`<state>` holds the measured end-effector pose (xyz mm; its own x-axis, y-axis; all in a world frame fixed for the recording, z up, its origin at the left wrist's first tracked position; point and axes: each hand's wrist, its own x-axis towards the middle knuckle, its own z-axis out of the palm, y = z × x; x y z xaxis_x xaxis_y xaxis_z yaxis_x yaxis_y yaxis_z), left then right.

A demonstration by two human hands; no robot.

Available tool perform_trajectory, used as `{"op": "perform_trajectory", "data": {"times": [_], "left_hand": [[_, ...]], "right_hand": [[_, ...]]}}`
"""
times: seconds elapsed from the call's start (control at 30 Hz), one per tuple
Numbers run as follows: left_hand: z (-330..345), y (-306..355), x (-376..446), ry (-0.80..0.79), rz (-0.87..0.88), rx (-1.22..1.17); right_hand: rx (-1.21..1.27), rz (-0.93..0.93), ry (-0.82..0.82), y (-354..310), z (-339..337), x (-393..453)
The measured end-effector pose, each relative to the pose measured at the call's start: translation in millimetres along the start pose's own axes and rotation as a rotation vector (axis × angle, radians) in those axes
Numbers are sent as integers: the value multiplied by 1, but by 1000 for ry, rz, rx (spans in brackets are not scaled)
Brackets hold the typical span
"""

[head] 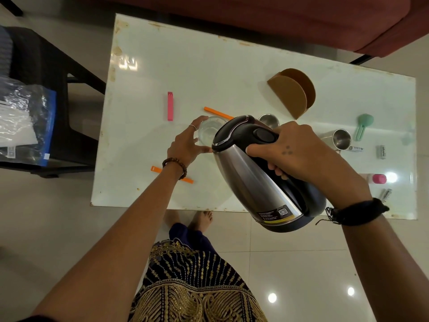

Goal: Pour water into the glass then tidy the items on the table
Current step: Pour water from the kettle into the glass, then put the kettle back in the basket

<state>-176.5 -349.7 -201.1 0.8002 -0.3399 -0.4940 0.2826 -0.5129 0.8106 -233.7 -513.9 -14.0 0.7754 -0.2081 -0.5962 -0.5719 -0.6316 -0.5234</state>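
Observation:
A clear glass (210, 129) stands on the white table (232, 66), near its middle. My left hand (189, 142) curls around the glass's left side and steadies it. My right hand (299, 152) grips the black handle of a steel electric kettle (253, 173), which is tilted with its spout end over the glass. The kettle's lid hides the glass's right half. Loose on the table lie a pink clip (170, 106), an orange clip (218, 113) behind the glass and another orange clip (156, 169) under my left wrist.
Two steel cups (341, 138) (269, 120), a brown holder (292, 94), a green clip (363, 126), batteries (381, 151) and a pink-capped bottle (378, 178) sit on the table's right side. A dark chair with a plastic bag (25, 117) stands left. A red sofa (301, 17) lies beyond.

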Motion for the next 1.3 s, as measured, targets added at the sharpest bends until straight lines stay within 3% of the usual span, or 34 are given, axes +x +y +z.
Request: {"op": "perform_trajectory", "data": {"times": [0.13, 0.4, 0.57, 0.73, 1.0, 1.17, 1.3], "left_hand": [[0, 1, 0, -6, -2, 37], [-5, -1, -4, -41, 108, 204], [-41, -11, -41, 229, 195, -1], [-124, -35, -94, 430, 221, -57], [-306, -91, -166, 752, 235, 96], [-423, -148, -174, 932, 93, 175], [-495, -192, -153, 897, -100, 294]], "right_hand": [[-41, -5, 27, 4, 4, -2], [-11, -125, 256, 10, 24, -34], [61, -250, 325, -23, 52, -64], [204, -274, 330, -90, 99, -73], [443, -410, 220, -242, 210, -57], [545, -543, 174, -348, 273, -35], [601, -606, 217, -413, 323, -8]]}}
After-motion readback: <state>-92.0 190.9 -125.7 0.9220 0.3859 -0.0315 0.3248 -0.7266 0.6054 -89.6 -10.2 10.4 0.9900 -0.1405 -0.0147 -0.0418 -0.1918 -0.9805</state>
